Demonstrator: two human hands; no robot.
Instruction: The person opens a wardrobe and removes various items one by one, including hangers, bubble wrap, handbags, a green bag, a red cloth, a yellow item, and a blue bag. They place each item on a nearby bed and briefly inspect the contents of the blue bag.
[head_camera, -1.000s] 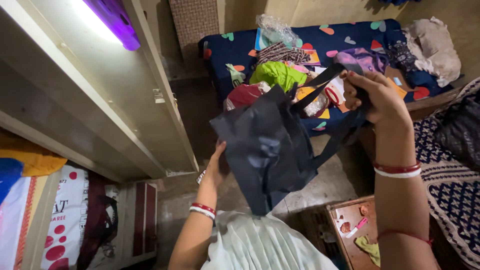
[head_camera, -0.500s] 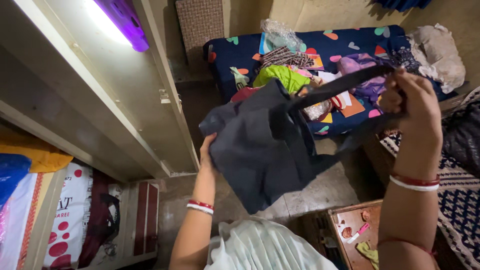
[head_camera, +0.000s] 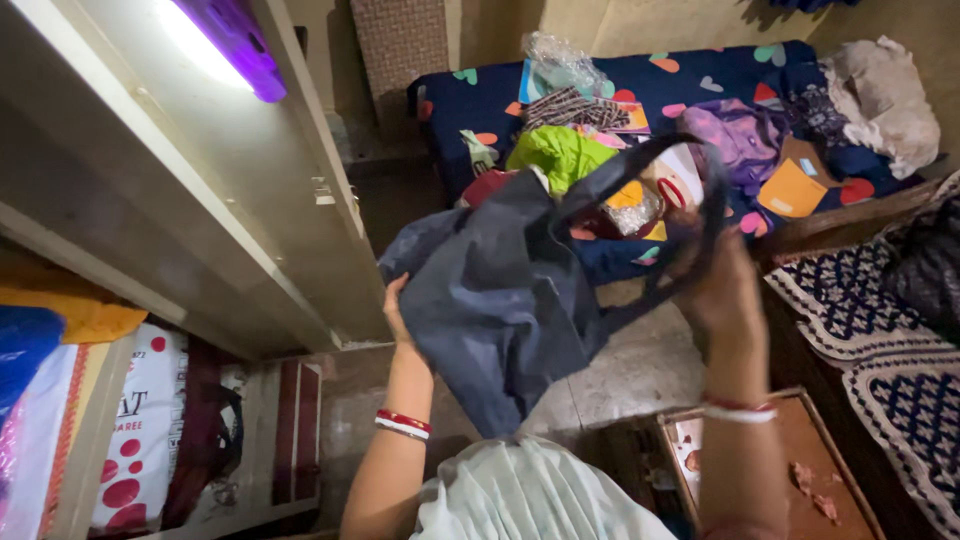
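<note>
A dark cloth bag (head_camera: 490, 290) was held up in mid-air between two hands, above a bare patch of stone floor (head_camera: 640, 375) and in front of a low bed (head_camera: 640, 75). The left hand (head_camera: 400, 310) was closed on the bag's left edge, with the thumb seen at the front and the fingers hidden behind the cloth. The right hand (head_camera: 715, 290) was blurred; its fingers appeared curled about the lower run of the bag's long handles (head_camera: 650, 160), though how tightly could not be told. The handles were looped upward from the bag's mouth to the right hand, and the body of the bag was hung slack and creased, its lower corner pointed down toward a pale garment (head_camera: 520, 495) at the bottom of the view. Red and white bangles (head_camera: 403, 424) were worn on the left wrist, and a similar set on the right.

Behind the bag, the bed was covered by a dark blue sheet with coloured hearts and strewn with clothes, among them a bright green cloth (head_camera: 560, 155) and a purple garment (head_camera: 745, 135). To the left, an open cupboard door (head_camera: 200, 170) was seen, with folded cloth and a white packet with red dots (head_camera: 135, 430) stacked below. At lower right, a small wooden box (head_camera: 790, 460) was set beside a patterned blue and white mat (head_camera: 890, 340).
</note>
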